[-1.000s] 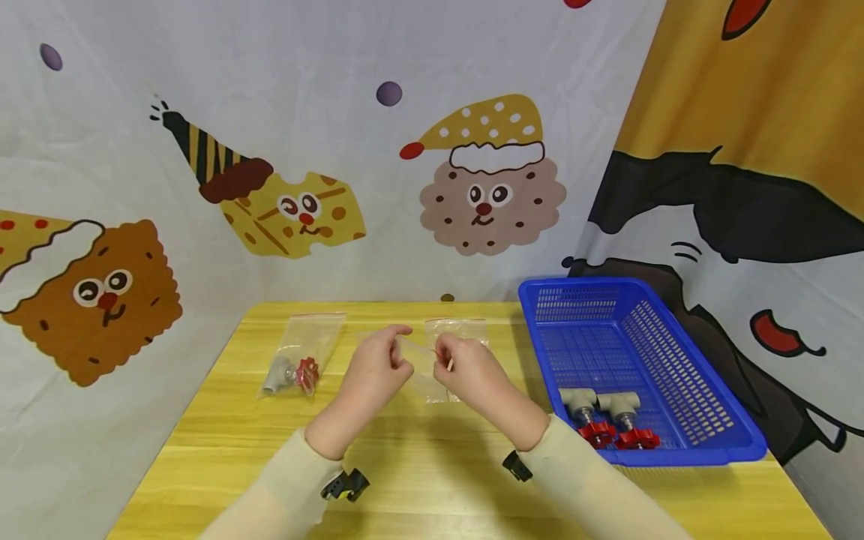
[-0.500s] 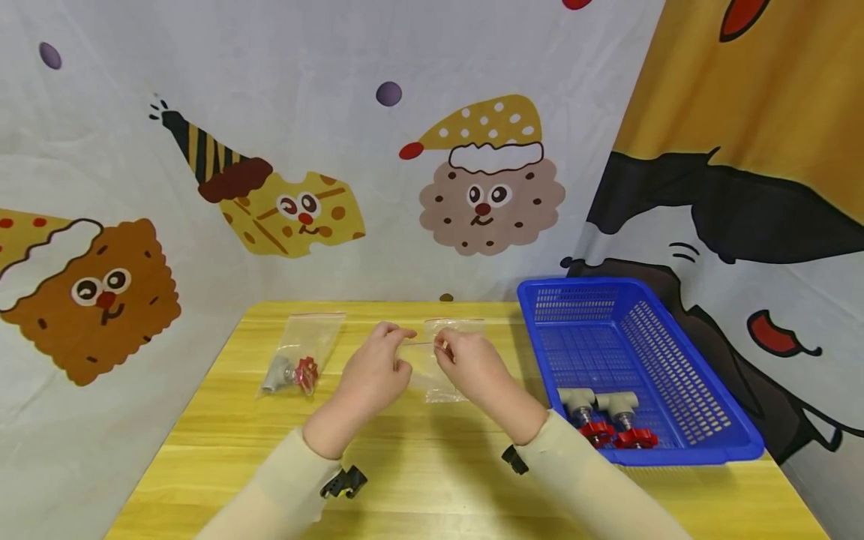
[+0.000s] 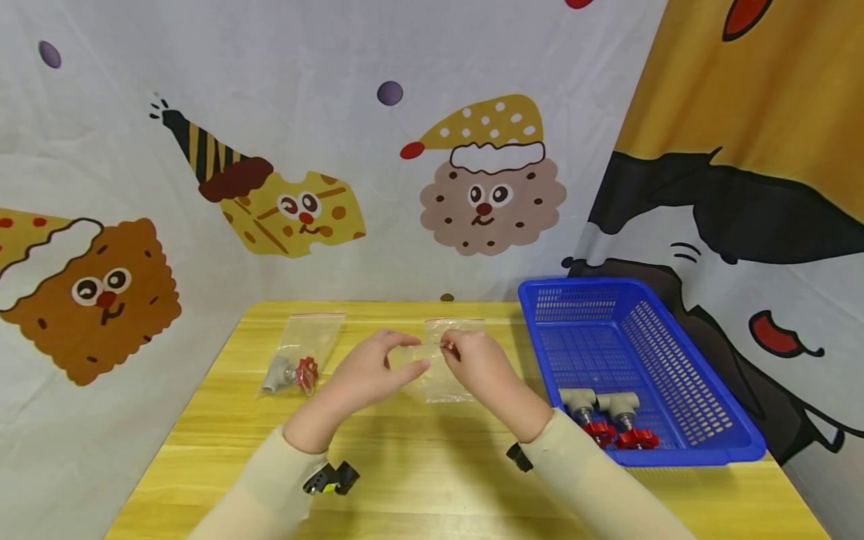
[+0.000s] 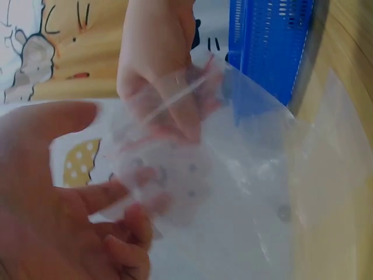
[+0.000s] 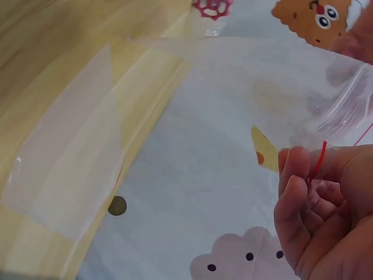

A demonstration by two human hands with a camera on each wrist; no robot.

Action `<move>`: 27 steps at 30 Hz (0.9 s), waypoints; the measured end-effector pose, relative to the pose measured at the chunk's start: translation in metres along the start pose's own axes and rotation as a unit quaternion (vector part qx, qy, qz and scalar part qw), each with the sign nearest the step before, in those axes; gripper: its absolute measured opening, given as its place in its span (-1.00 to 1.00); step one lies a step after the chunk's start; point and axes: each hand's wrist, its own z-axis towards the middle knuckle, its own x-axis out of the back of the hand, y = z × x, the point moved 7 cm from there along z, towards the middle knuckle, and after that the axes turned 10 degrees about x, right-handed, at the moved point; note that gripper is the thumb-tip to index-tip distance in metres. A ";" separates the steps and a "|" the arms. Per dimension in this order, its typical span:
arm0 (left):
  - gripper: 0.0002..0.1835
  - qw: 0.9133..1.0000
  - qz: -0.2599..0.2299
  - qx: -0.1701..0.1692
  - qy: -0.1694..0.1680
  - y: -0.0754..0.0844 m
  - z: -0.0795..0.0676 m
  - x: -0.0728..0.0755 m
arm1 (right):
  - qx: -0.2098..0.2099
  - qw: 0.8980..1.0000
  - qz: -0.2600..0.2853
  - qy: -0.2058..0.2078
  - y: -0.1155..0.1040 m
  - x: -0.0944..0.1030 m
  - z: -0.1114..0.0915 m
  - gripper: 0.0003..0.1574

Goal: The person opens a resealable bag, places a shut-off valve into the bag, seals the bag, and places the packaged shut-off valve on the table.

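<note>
A clear zip bag with a red line along its mouth hangs between my two hands above the table. My right hand pinches the bag's mouth edge between thumb and fingers; the red strip stands out from its fingertips in the right wrist view. My left hand is at the bag's other side, thumb and fingers spread apart. In the left wrist view, fingers of the left hand reach behind the clear film, seen through it. Nothing shows inside this bag.
Another clear zip bag lies flat on the table behind the hands. To the left lies a zip bag holding a grey valve with a red handwheel. A blue basket at the right holds two similar valves.
My left hand has opened its thumb and fingers wider and shifted slightly at the bag. The right hand has kept its pinch on the mouth edge, moving slightly right.
</note>
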 end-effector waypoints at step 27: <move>-0.81 0.948 -0.204 -0.109 0.218 -0.028 0.010 0.017 | 0.105 0.988 0.106 0.045 -0.031 0.023 -0.017 -0.66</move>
